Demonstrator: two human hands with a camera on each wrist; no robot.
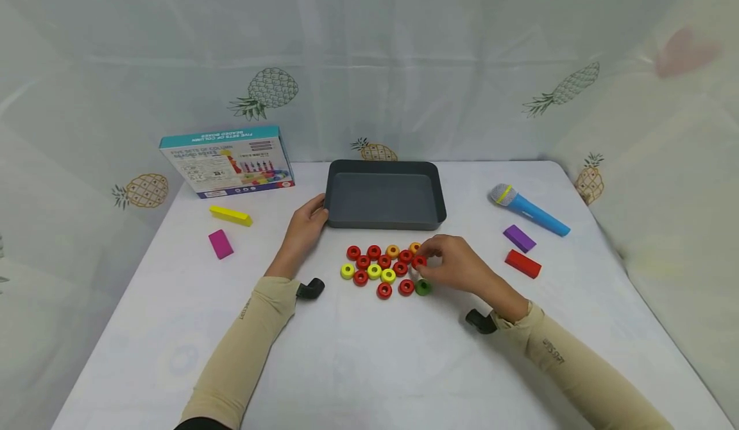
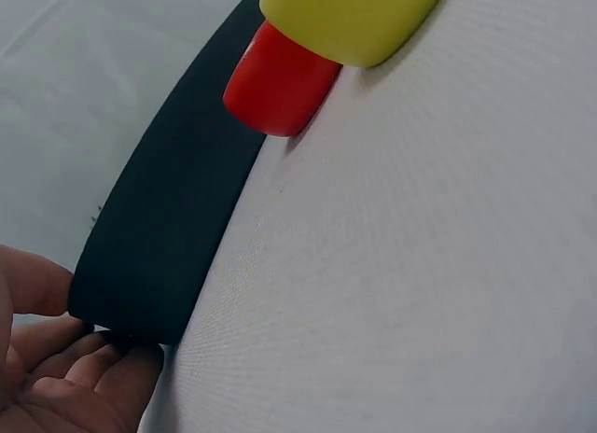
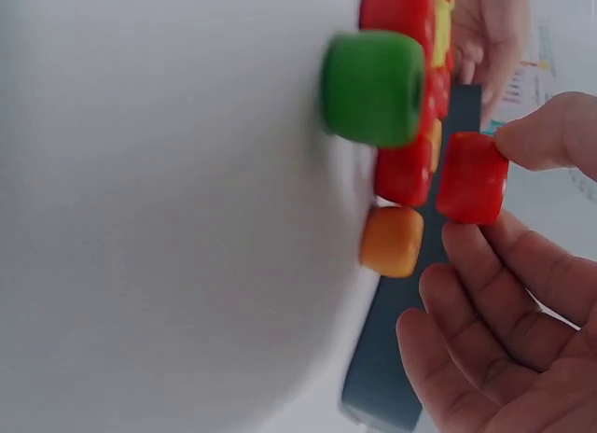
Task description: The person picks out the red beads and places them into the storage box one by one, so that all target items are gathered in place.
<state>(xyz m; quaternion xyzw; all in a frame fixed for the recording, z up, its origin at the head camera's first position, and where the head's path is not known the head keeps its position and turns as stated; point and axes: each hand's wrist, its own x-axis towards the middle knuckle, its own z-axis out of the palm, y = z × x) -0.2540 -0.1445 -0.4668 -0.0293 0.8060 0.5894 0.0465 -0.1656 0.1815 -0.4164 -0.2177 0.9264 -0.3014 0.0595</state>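
Observation:
My left hand (image 1: 306,228) holds the front left corner of a dark grey rectangular tray (image 1: 383,196), with the thumb up by its rim and the fingers curled against its side. In the right wrist view, a red bead (image 3: 472,178) is pinched between the thumb and fingers of my right hand (image 3: 504,312), raised off the cloth. Close by on the table lie several loose ring-shaped beads: red (image 1: 384,290), yellow (image 1: 347,271), orange (image 1: 392,251) and one green bead (image 1: 423,287). They sit in a cluster just in front of the tray.
A toy box (image 1: 231,163) stands at the back left, with a yellow block (image 1: 231,215) and a magenta block (image 1: 220,244) before it. At the right lie a blue microphone (image 1: 531,210), a purple block (image 1: 519,238) and a red block (image 1: 523,264). Patterned cloth hangs behind.

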